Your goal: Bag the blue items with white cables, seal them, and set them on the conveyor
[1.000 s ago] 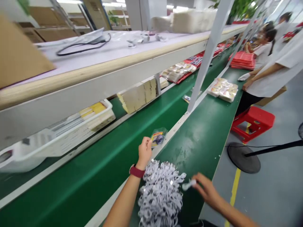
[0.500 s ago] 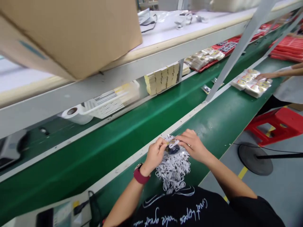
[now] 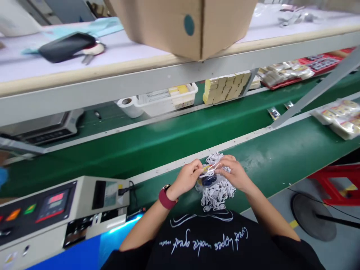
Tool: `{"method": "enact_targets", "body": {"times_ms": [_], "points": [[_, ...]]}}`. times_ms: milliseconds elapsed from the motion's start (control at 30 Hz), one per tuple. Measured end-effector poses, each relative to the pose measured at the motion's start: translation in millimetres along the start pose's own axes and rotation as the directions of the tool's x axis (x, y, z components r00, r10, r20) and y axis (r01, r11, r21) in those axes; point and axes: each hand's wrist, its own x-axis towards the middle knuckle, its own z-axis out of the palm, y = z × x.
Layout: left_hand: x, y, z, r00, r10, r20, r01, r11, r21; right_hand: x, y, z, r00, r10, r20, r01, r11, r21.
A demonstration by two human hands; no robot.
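Note:
My left hand [image 3: 188,176] is closed in a pinch on the left edge of a small clear plastic bag [image 3: 201,181]. A dark blue rounded item [image 3: 209,181] shows inside it, with some yellow near the top. Opposite it, my right hand [image 3: 234,174] has its thumb and fingers closed on a looped white cord [image 3: 211,169] at the bag's upper side. What exactly the right fingertips press on is partly hidden. Directly beneath both hands lies a heap of coiled white cords [image 3: 215,198] on the green bench.
A sealing machine [image 3: 60,213] stands at the left. Across the green belt [image 3: 157,138] are a scale [image 3: 50,125], a white basket [image 3: 168,105] and yellowish stacked cards [image 3: 225,88]. A cardboard box [image 3: 180,26] sits on the shelf above. Packed bags [image 3: 341,116] lie at the right.
The view has swung left, bringing the sealing machine into sight and the co-worker's arm out of it. Both hands stay at the bag; the white cord loop lies differently over its top.

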Motion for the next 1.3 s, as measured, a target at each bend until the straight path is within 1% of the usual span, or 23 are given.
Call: {"method": "enact_targets", "body": {"times_ms": [100, 200, 233, 267, 367, 400, 433, 500, 567, 633, 733, 800, 867, 900, 933, 967, 1000, 1033, 1100, 1133, 1167, 1200, 1300], "points": [[-23.2, 0.3, -5.0, 0.999, -0.038, -0.039, 0.037, 0.999, -0.032, -2.0, -8.8, 7.2, 0.977, -0.127, 0.173, 0.113, 0.990, 0.090], [-44.5, -0.3, -7.1, 0.996, -0.043, -0.072, 0.043, 0.999, -0.004, -4.4, -14.6, 10.5, 0.914, -0.202, 0.352, 0.132, 0.968, 0.212], [-50.7, -1.1, -7.6, 0.996, -0.042, -0.081, 0.041, 0.999, -0.017, -5.4, -15.5, 11.7, 0.912, -0.201, 0.358, 0.115, 0.962, 0.248], [-56.5, -2.3, -8.2, 0.995, -0.042, -0.095, 0.038, 0.998, -0.045, -6.7, -16.0, 13.3, 0.928, -0.186, 0.323, 0.093, 0.955, 0.283], [-73.4, -8.1, -10.2, 0.980, -0.035, -0.194, 0.009, 0.991, -0.130, -11.1, -18.8, 23.1, 0.987, -0.120, 0.111, 0.074, 0.934, 0.351], [-79.6, -10.3, -11.0, 0.971, -0.029, -0.237, -0.002, 0.992, -0.128, -12.5, -21.1, 28.5, 0.988, -0.126, 0.086, 0.091, 0.939, 0.332], [-86.3, -12.1, -12.0, 0.961, -0.019, -0.274, -0.011, 0.994, -0.110, -13.6, -24.5, 34.7, 0.982, -0.157, 0.104, 0.121, 0.950, 0.288], [-101.5, -15.0, -14.3, 0.946, 0.001, -0.325, -0.015, 0.999, -0.041, -14.8, -33.3, 49.3, 0.949, -0.246, 0.197, 0.218, 0.964, 0.154], [-118.3, -17.0, -18.0, 0.933, 0.003, -0.360, 0.013, 0.999, 0.041, -14.5, -42.3, 65.0, 0.907, -0.325, 0.267, 0.329, 0.944, 0.032], [-136.1, -19.8, -23.0, 0.919, -0.020, -0.394, 0.068, 0.992, 0.108, -12.3, -49.0, 80.8, 0.869, -0.381, 0.315, 0.407, 0.913, -0.020], [-164.4, -27.0, -30.5, 0.898, -0.068, -0.435, 0.158, 0.972, 0.173, -7.7, -56.4, 105.3, 0.800, -0.437, 0.411, 0.476, 0.879, 0.008], [-183.8, -33.4, -33.6, 0.894, -0.096, -0.438, 0.201, 0.959, 0.198, -6.2, -63.4, 122.3, 0.734, -0.475, 0.486, 0.513, 0.856, 0.061], [-202.5, -40.1, -35.2, 0.903, -0.114, -0.414, 0.216, 0.954, 0.207, -6.8, -73.4, 138.9, 0.665, -0.503, 0.552, 0.530, 0.839, 0.124], [-211.4, -43.2, -35.8, 0.909, -0.115, -0.402, 0.207, 0.958, 0.196, -7.8, -79.2, 146.9, 0.639, -0.510, 0.575, 0.526, 0.836, 0.157], [-219.9, -46.0, -36.5, 0.912, -0.103, -0.396, 0.185, 0.967, 0.174, -9.0, -84.9, 154.5, 0.631, -0.510, 0.585, 0.509, 0.841, 0.184], [-227.9, -48.4, -37.5, 0.913, -0.084, -0.398, 0.153, 0.978, 0.144, -10.5, -90.2, 161.9, 0.648, -0.497, 0.577, 0.476, 0.856, 0.202], [-235.4, -50.4, -38.7, 0.908, -0.063, -0.415, 0.119, 0.987, 0.109, -12.1, -94.5, 168.9, 0.692, -0.468, 0.550, 0.425, 0.879, 0.214], [-242.2, -52.0, -40.3, 0.893, -0.047, -0.447, 0.089, 0.993, 0.073, -13.8, -97.6, 175.7, 0.757, -0.426, 0.496, 0.354, 0.905, 0.237], [-253.9, -54.3, -43.8, 0.840, -0.042, -0.541, 0.064, 0.998, 0.020, -17.6, -99.4, 188.5, 0.891, -0.281, 0.357, 0.161, 0.930, 0.330], [-258.6, -55.3, -45.6, 0.807, -0.051, -0.588, 0.064, 0.998, 0.002, -19.8, -98.5, 194.5, 0.932, -0.189, 0.309, 0.058, 0.920, 0.388], [-262.5, -56.3, -47.2, 0.775, -0.061, -0.629, 0.068, 0.998, -0.014, -22.3, -96.9, 200.0, 0.951, -0.101, 0.292, -0.038, 0.899, 0.436], [-265.8, -57.5, -48.5, 0.746, -0.066, -0.663, 0.065, 0.998, -0.026, -25.1, -95.0, 205.0, 0.953, -0.026, 0.302, -0.123, 0.878, 0.462], [-271.6, -62.1, -50.3, 0.701, -0.043, -0.712, 0.017, 0.999, -0.044, -33.5, -92.7, 216.1, 0.925, 0.130, 0.357, -0.293, 0.842, 0.453]]}}
